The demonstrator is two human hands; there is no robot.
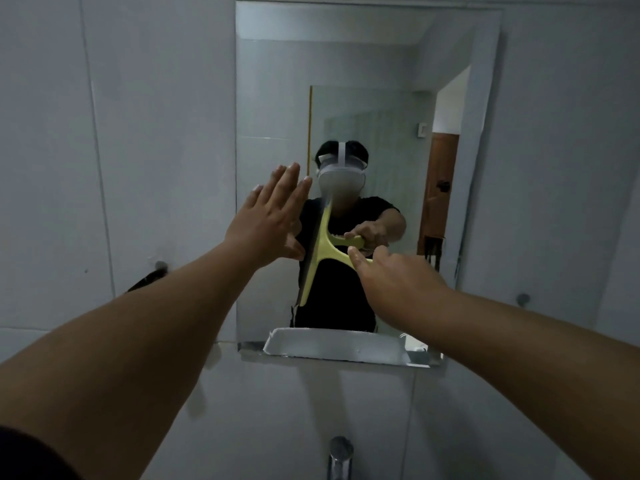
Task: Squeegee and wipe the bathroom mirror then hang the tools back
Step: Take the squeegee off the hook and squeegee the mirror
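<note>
Two hands at the mirror, one with a squeegee.
The right hand grips the yellow squeegee's handle, its blade upright on the glass near the mirror's lower left part. The left hand presses flat, fingers straight, by the mirror's left edge.
</note>
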